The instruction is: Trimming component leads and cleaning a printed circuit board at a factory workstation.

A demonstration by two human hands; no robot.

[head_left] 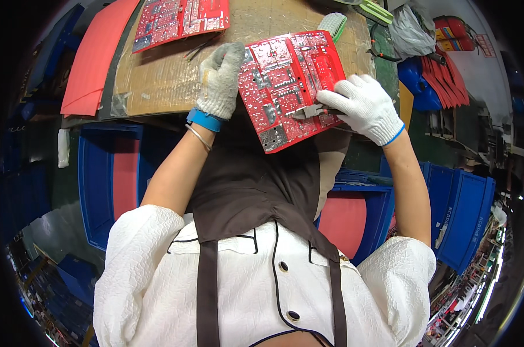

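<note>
A red circuit board [285, 87] with many shiny solder points is tilted over the near edge of the cardboard-covered bench. My left hand [221, 80], in a greyish knit glove with a blue strap at the wrist, grips the board by its left edge. My right hand [366, 107], in a white knit glove, is closed round a pair of cutting pliers [310, 111]. The jaws of the pliers lie over the lower right part of the board; whether they touch it I cannot tell. Their handles are hidden in my glove.
Another red circuit board [184, 22] lies farther back on the cardboard [152, 87]. Behind the held board is a brush [333, 26] with pale bristles and a green body. A pink foam sheet [97, 58] lies at the left. Blue bins [97, 185] with pink lining stand below the bench.
</note>
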